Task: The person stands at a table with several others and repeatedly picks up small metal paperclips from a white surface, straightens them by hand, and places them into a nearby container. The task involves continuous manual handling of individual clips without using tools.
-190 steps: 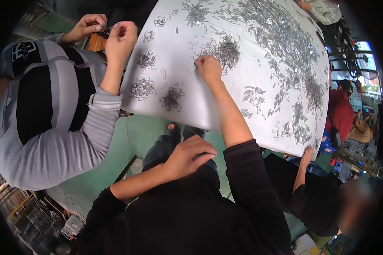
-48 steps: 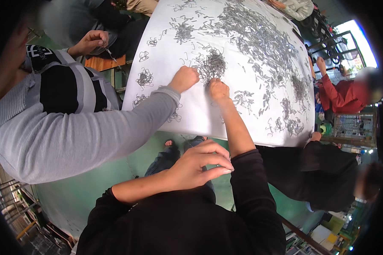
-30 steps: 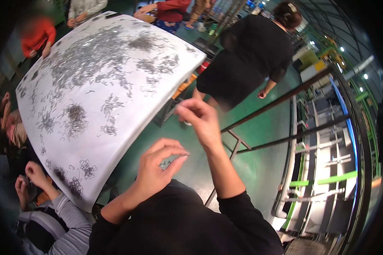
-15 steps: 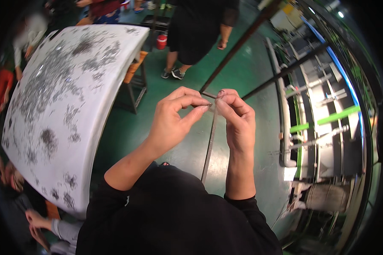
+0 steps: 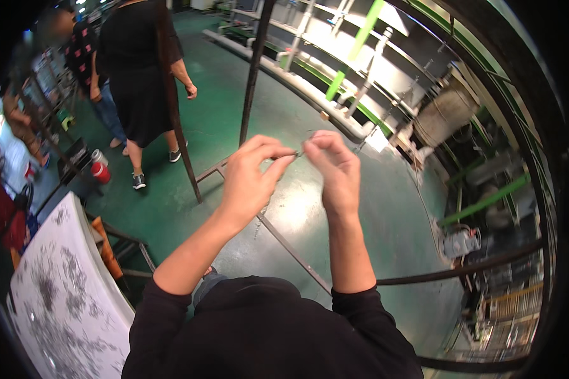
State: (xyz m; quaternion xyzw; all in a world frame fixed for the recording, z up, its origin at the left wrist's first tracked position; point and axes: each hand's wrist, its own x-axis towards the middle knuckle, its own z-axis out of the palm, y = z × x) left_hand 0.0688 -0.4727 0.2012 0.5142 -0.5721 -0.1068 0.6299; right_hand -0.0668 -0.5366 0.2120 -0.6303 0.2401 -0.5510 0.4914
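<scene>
In front of my chest both of my hands are raised, their fingertips pointing at each other with a small gap between. My left hand pinches a small dark piece between thumb and forefinger. It is too small for me to tell its kind. My right hand is closed in a pinch, slightly smeared by motion, and what its fingers hold, if anything, cannot be made out. Many small dark curved pieces lie scattered on a white-covered table at the lower left.
A dark metal frame crosses the green floor around me, with upright bars ahead. A person in black stands beyond it, others farther left. A red jug stands on the floor. Racks and pipes line the far right.
My view has swung to the right, so the table has slid to the lower left. Both hands stay raised and pinched, with the right one slightly blurred now.
</scene>
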